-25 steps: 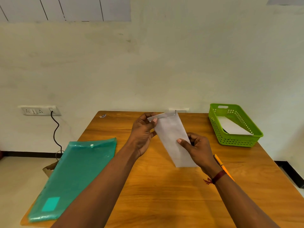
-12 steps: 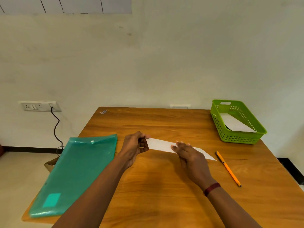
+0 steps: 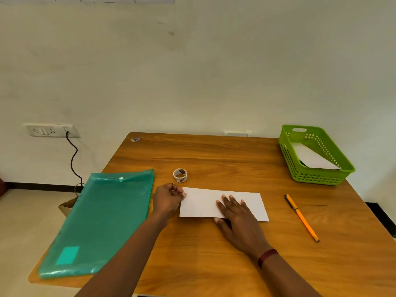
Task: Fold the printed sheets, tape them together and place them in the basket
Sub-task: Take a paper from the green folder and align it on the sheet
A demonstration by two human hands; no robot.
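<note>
A folded white sheet lies flat on the wooden table, long side left to right. My left hand pinches its left end between thumb and fingers. Flat on top of the sheet's middle rests my right hand, fingers spread, pressing it down. A small roll of patterned tape stands just behind the sheet's left end. The green basket sits at the table's far right corner with a white folded sheet inside it.
A teal plastic document folder lies along the table's left edge, partly overhanging. An orange pen lies to the right of the sheet. A wall socket with a black cable is on the left wall.
The folded sheet, held upright in both hands a second ago, has been lowered flat onto the table. My right hand now presses on top of it. The tape roll has come into view.
</note>
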